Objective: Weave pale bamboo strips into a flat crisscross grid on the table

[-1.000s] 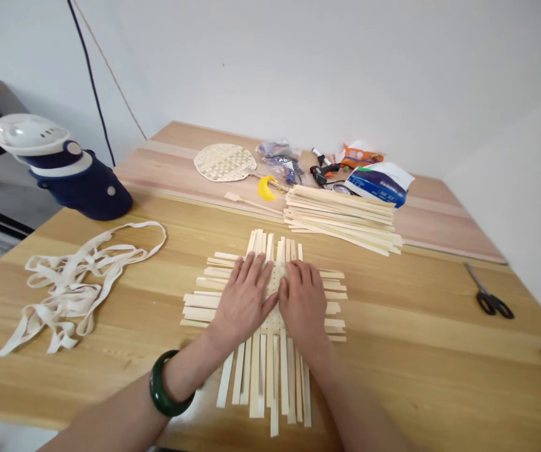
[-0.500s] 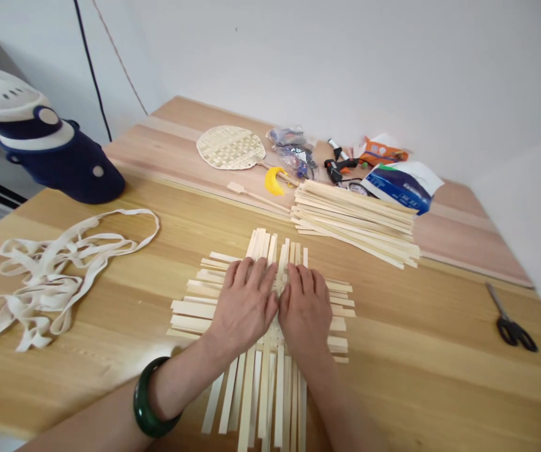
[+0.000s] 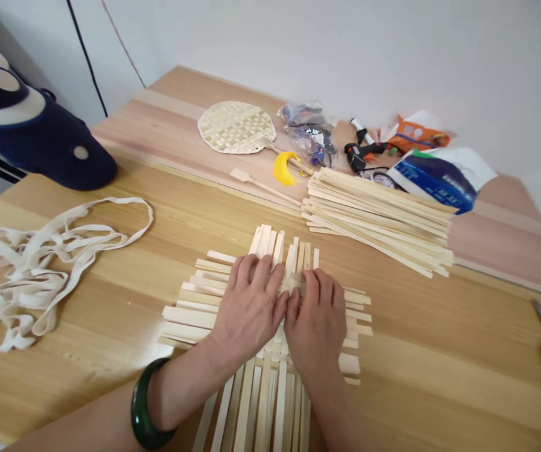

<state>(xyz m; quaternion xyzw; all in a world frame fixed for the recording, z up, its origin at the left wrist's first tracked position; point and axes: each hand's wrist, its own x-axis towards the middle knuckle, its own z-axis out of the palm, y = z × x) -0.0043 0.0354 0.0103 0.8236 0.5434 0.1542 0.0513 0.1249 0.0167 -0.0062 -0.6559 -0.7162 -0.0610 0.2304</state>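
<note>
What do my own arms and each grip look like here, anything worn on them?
Your left grip and right grip are hands without gloves. No sleeve shows on the left forearm or right forearm. Near the left wrist sits a thick, rounded, glossy dark green bangle; none shows on the right.
</note>
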